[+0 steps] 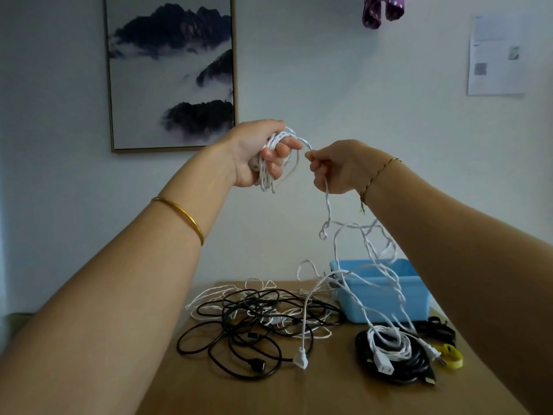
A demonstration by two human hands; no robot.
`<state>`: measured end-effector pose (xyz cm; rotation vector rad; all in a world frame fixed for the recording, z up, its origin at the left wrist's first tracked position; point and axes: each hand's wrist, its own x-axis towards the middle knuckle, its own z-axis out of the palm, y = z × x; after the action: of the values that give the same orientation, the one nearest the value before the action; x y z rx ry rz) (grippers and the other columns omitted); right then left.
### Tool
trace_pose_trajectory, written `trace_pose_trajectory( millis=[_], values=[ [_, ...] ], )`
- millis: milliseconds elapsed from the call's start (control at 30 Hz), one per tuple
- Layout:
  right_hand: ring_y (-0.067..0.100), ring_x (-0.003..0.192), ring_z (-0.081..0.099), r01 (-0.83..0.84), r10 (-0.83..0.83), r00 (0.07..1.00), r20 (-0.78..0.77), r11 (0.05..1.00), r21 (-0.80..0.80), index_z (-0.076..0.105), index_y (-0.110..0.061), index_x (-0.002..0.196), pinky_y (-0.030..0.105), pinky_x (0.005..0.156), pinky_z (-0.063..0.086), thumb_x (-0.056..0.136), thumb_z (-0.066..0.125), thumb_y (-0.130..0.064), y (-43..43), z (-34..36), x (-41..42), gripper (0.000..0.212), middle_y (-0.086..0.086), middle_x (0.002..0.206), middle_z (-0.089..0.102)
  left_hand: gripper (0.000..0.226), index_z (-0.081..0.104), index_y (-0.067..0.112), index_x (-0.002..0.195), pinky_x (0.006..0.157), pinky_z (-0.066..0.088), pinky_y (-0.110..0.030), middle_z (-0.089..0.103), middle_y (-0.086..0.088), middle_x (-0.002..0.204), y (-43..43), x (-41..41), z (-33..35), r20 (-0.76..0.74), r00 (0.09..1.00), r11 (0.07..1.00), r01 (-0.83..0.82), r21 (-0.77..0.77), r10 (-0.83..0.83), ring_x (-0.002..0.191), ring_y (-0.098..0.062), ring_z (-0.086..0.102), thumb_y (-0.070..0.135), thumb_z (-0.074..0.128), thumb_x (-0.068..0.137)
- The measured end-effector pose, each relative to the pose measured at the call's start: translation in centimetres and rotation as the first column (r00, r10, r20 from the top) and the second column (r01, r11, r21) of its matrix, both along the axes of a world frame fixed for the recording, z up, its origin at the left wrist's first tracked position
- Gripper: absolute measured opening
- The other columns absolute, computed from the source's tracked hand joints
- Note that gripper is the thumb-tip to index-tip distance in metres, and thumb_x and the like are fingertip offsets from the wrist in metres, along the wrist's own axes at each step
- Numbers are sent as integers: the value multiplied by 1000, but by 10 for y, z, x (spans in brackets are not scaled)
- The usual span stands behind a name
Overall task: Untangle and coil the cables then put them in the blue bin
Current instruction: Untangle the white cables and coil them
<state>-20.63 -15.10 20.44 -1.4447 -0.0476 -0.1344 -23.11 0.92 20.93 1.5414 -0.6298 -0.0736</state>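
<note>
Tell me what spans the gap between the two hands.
In the head view, a short arc of the white cable bridges it, running from the loops gripped in the left hand to the pinching right hand.

The white cable (329,211) hangs in loose loops from the right hand (338,166) down to the bin (386,298), and some strands cross the bin's open top. The black tangle (248,324) covers the middle of the table (299,396). A black coil (389,366) lies just in front of the bin. The near part of the table is bare, and the air above the tangle is open.
</note>
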Motion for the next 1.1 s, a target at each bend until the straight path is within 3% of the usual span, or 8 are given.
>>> trace_pose_trajectory(
  millis=[167, 467, 600, 733, 800, 867, 967, 1100],
  values=[
    [8, 50, 29, -9, 14, 999, 44, 993, -114, 52, -14, 66, 17, 54, 29, 100, 38, -19, -8, -7, 0, 37, -4, 48, 39, 43, 61, 2, 85, 35, 27, -13, 40, 8, 41, 2, 1, -2, -18, 1000, 1000, 24, -10, -24, 30, -4, 25, 29, 31, 103],
    [10, 49, 20, -27, 56, 983, 176, 986, -164, 43, -20, 66, 18, 47, 18, 103, 31, -38, -8, -15, 6, 43, -5, 54, 31, 44, 64, 3, 85, 35, 29, -14, 40, 7, 41, 2, -1, 1, -7, 1000, 1000, 5, -29, -5, 30, -6, 25, 29, 33, 102],
    [6, 43, 22, -33, 71, 957, 283, 990, -139, 54, -16, 83, 15, 39, 20, 97, 50, -34, -10, -17, 6, 24, -4, 63, 38, 43, 63, 4, 83, 35, 28, -13, 41, 7, 41, 2, 1, 1, -19, 1000, 998, -3, -68, 2, 30, -5, 25, 28, 34, 102],
    [7, 46, 27, 12, 30, 906, 423, 995, -97, 52, -16, 75, 16, 41, 23, 91, 62, -14, -15, -23, 6, 19, -1, 71, 43, 41, 63, 5, 84, 35, 28, -13, 38, 8, 41, 5, 3, 1, -33, 999, 996, 0, -84, -3, 31, -5, 24, 28, 35, 102],
    [8, 51, 41, 8, 34, 902, 430, 995, -96, 59, -15, 77, 18, 46, 36, 90, 64, -17, -17, -26, 5, 14, 0, 73, 49, 41, 64, 5, 84, 35, 28, -14, 38, 8, 42, 4, 2, 1, -41, 999, 996, 13, -93, -17, 31, -5, 25, 28, 36, 102],
    [11, 63, 52, -13, 61, 913, 404, 992, -122, 64, -15, 82, 24, 63, 48, 91, 62, -23, -19, -29, 6, 12, 0, 77, 54, 40, 64, 5, 84, 35, 28, -14, 38, 9, 42, 3, 2, 0, -46, 999, 995, 22, -102, -27, 31, -5, 25, 28, 37, 101],
    [13, 73, 57, -56, 89, 933, 348, 993, -105, 66, -16, 84, 32, 82, 50, 96, 54, -27, -21, -33, 8, 21, -1, 78, 56, 40, 64, 4, 85, 34, 29, -14, 38, 8, 42, 2, 1, 0, -44, 998, 995, 28, -100, -33, 31, -5, 25, 28, 37, 101],
    [11, 69, 55, -23, 43, 969, 244, 996, -83, 65, -16, 76, 31, 85, 50, 99, 47, -29, -18, -30, 10, 32, -3, 73, 54, 41, 64, 4, 85, 35, 29, -13, 39, 8, 41, 1, 2, -2, -37, 999, 997, 18, -74, -21, 31, -5, 24, 28, 36, 102]
  ],
)
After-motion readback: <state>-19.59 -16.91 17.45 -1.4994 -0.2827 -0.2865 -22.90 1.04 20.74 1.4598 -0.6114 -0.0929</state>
